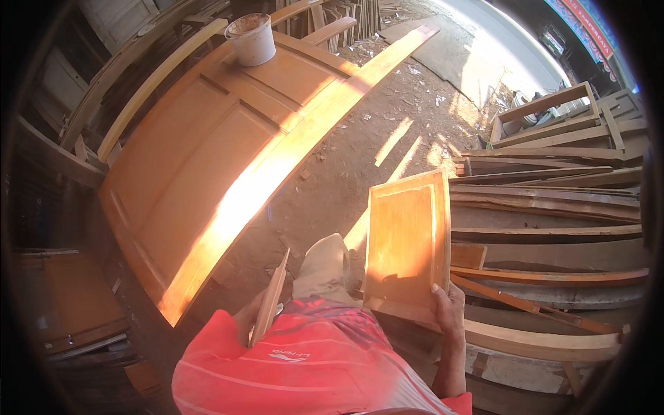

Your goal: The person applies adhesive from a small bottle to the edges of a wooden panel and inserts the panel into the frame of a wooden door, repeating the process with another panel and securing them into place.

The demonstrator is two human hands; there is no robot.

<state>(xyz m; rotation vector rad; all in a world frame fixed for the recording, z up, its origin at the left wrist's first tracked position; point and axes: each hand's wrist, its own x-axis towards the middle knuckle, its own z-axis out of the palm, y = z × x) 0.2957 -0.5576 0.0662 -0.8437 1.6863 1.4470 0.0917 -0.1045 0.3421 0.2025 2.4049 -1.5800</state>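
Observation:
My right hand [449,306] grips a small framed wooden panel [401,238] by its lower right corner, thumb on the front face. The panel stands upright, its orange-brown face partly sunlit and partly in shadow. At my left side, my left hand [247,319] is closed round a thin wooden piece [271,299], which shows almost edge-on and points upward. Most of the left fingers are hidden behind it. Ahead and to the left lies a large orange-brown panelled wooden door [187,159], apart from both hands, with bright sunlight along its near right edge.
A white bucket [253,47] with a stained rim stands on the door's far end. Stacked planks and boards [553,232] fill the right side. An open wooden frame [546,107] rests at the far right. More timber leans at the left. Shavings litter the dirt floor [325,173].

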